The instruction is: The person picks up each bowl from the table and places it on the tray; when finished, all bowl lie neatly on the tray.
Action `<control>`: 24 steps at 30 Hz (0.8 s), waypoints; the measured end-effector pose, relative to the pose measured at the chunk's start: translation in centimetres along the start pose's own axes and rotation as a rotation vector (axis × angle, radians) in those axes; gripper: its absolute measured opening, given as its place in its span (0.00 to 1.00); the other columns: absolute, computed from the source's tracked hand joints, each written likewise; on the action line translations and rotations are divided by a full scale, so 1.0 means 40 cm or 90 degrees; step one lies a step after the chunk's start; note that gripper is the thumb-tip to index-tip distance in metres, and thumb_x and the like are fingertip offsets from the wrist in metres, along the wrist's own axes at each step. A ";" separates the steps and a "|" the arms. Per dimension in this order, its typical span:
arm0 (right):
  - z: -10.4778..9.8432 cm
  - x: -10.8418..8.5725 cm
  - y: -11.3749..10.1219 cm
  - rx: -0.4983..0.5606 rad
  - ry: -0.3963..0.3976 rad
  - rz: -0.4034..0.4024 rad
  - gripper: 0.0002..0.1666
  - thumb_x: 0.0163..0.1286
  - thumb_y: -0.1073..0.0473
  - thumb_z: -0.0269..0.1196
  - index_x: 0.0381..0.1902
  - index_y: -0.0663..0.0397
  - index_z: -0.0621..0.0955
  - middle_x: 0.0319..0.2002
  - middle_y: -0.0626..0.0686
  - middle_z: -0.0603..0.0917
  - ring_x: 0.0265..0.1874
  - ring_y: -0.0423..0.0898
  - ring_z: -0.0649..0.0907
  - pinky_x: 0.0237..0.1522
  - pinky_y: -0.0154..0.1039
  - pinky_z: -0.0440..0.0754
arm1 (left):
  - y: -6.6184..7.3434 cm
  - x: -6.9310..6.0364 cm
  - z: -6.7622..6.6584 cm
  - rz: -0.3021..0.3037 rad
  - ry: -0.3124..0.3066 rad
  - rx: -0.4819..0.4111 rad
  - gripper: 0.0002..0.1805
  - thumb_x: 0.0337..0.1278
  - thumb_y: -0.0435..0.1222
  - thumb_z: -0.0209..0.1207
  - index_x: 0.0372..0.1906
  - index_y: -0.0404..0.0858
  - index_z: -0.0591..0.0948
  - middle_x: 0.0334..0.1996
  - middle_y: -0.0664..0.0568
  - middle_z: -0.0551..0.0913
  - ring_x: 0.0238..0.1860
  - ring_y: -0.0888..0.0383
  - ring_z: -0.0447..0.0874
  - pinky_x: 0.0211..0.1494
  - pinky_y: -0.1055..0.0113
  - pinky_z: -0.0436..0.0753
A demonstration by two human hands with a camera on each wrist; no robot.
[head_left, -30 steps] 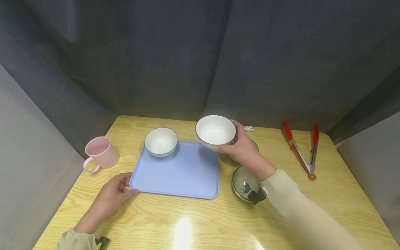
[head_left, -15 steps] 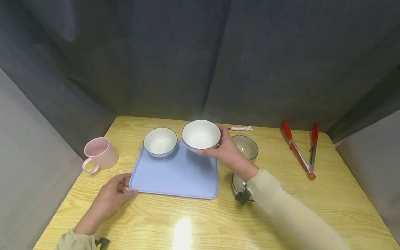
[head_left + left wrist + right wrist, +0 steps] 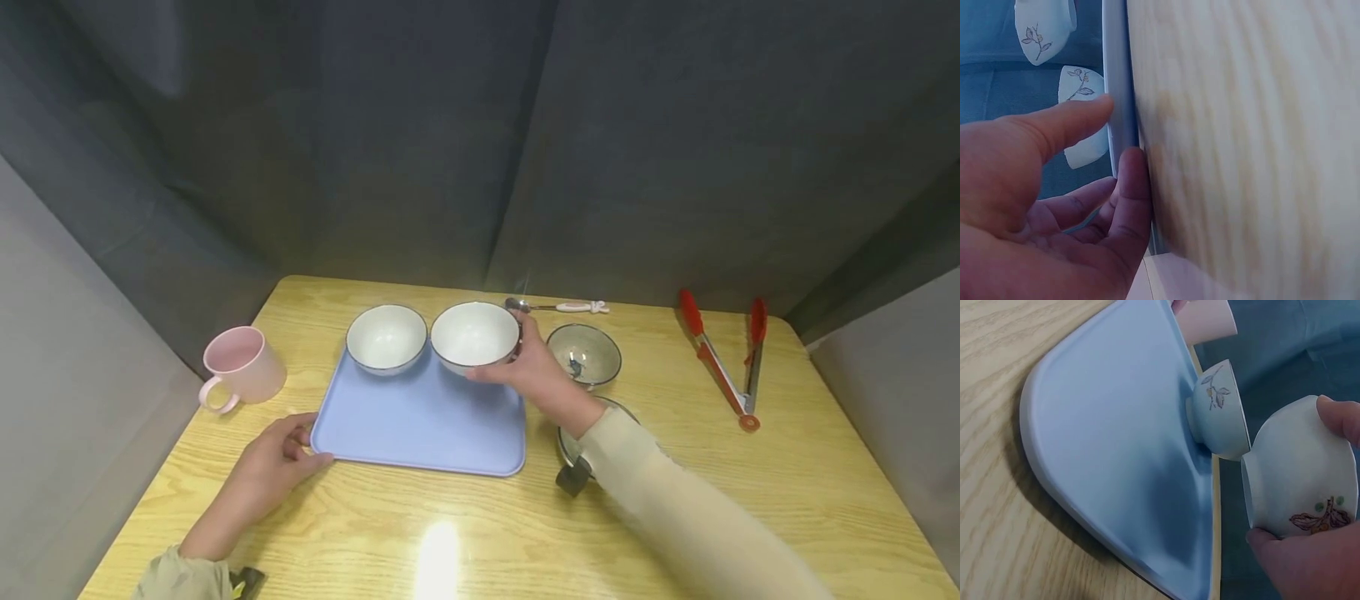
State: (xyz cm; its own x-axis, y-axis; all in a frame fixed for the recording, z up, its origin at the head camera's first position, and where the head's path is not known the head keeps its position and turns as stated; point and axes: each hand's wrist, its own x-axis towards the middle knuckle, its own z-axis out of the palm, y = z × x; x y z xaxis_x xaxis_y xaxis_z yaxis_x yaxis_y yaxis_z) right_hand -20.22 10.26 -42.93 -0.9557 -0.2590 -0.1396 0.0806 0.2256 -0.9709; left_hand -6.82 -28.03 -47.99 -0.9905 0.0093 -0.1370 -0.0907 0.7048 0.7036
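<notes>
My right hand (image 3: 534, 367) grips a white bowl (image 3: 474, 333) with a dark rim, thumb in front and fingers round its far right side. The right wrist view shows this bowl slightly above the tray, with a flower print on its outside. Beside it, another white bowl (image 3: 386, 337) stands on the back left of the blue tray (image 3: 420, 425). At the tray's front left corner my left hand (image 3: 270, 462) holds the edge; in the left wrist view the thumb touches the rim (image 3: 1119, 119) and the curled fingers are against the corner.
A pink mug (image 3: 243, 364) stands left of the tray. To the right are a speckled grey bowl (image 3: 588, 354) and a second one (image 3: 570, 446), partly hidden by my right sleeve. A spoon (image 3: 570, 307) lies at the back, and red-tipped tongs (image 3: 723, 367) lie spread at the far right.
My right hand has carried the white bowl left and lowered it toward the tray, beside the other white bowl. The spoon and the rear grey bowl have come into view. The left hand stays put.
</notes>
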 end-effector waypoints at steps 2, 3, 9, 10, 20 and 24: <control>0.004 0.001 0.001 -0.009 0.000 0.001 0.77 0.56 0.59 0.87 0.91 0.55 0.49 0.84 0.64 0.67 0.85 0.62 0.69 0.89 0.60 0.62 | -0.002 0.000 0.000 0.000 0.001 0.002 0.40 0.68 0.42 0.78 0.77 0.28 0.76 0.50 0.44 0.85 0.40 0.60 0.81 0.37 0.70 0.79; 0.006 0.003 0.002 -0.013 0.002 0.003 0.77 0.56 0.58 0.87 0.91 0.55 0.50 0.84 0.64 0.68 0.85 0.62 0.69 0.89 0.60 0.62 | -0.002 0.000 0.000 -0.001 0.001 0.003 0.40 0.68 0.42 0.78 0.77 0.28 0.76 0.50 0.44 0.85 0.40 0.60 0.81 0.37 0.70 0.79; 0.018 0.007 0.016 -0.015 0.009 0.016 0.77 0.57 0.58 0.87 0.90 0.56 0.49 0.83 0.64 0.68 0.84 0.61 0.70 0.89 0.58 0.60 | -0.002 0.000 -0.001 0.006 0.005 0.000 0.39 0.68 0.41 0.78 0.76 0.28 0.76 0.49 0.44 0.85 0.40 0.60 0.82 0.37 0.70 0.80; 0.020 0.009 0.021 -0.017 0.009 0.019 0.77 0.57 0.57 0.87 0.90 0.56 0.50 0.83 0.64 0.68 0.84 0.61 0.71 0.89 0.59 0.60 | -0.001 0.000 -0.001 0.006 0.005 0.000 0.39 0.68 0.41 0.78 0.76 0.28 0.77 0.49 0.44 0.85 0.40 0.60 0.82 0.37 0.70 0.80; 0.044 0.023 0.051 -0.031 0.015 0.054 0.77 0.55 0.57 0.88 0.89 0.58 0.51 0.82 0.65 0.69 0.83 0.61 0.72 0.88 0.57 0.64 | 0.003 0.000 0.000 -0.001 0.002 0.000 0.39 0.68 0.41 0.78 0.76 0.28 0.76 0.49 0.44 0.85 0.41 0.59 0.82 0.37 0.70 0.80; 0.050 0.024 0.050 -0.049 0.013 0.062 0.79 0.54 0.54 0.89 0.90 0.57 0.50 0.81 0.65 0.71 0.82 0.62 0.73 0.87 0.59 0.65 | 0.003 0.001 0.001 0.001 0.004 0.000 0.38 0.68 0.41 0.78 0.76 0.28 0.77 0.48 0.45 0.86 0.39 0.60 0.82 0.37 0.70 0.80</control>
State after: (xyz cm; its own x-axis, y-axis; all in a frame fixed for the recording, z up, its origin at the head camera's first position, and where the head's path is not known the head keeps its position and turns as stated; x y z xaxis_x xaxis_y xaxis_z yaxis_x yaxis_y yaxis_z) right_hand -20.40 8.59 -45.39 -0.9502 -0.2127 -0.2275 0.1523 0.3198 -0.9352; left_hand -6.86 -27.93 -47.93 -0.9913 0.0055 -0.1319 -0.0897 0.7049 0.7036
